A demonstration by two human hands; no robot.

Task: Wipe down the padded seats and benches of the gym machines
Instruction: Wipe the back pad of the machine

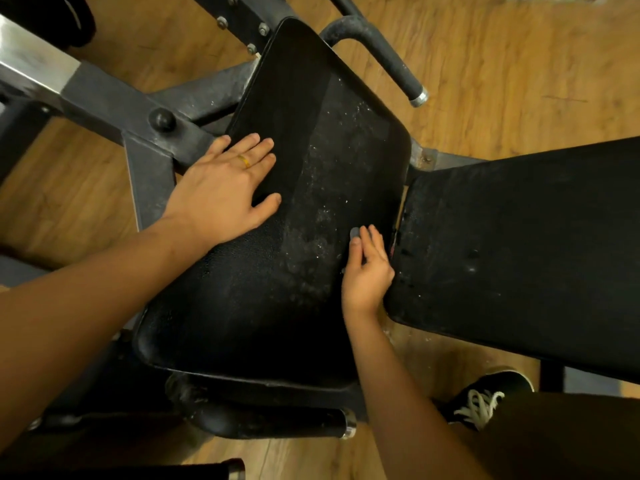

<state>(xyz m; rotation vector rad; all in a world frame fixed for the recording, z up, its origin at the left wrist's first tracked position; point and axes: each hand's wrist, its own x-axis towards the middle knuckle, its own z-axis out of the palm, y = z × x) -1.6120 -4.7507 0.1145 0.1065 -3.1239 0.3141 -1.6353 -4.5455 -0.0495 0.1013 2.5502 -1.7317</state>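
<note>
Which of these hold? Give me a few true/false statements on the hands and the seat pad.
1. The left hand lies flat on the seat pad. True.
2. The seat pad is spotless. False: whitish specks and smears run down its middle.
3. The left hand wears a ring. True.
4. The right hand rests on the floor. False: it is at the seat pad's right edge, beside the bench pad.
5. The floor is grey carpet. False: it is wood-look.
</note>
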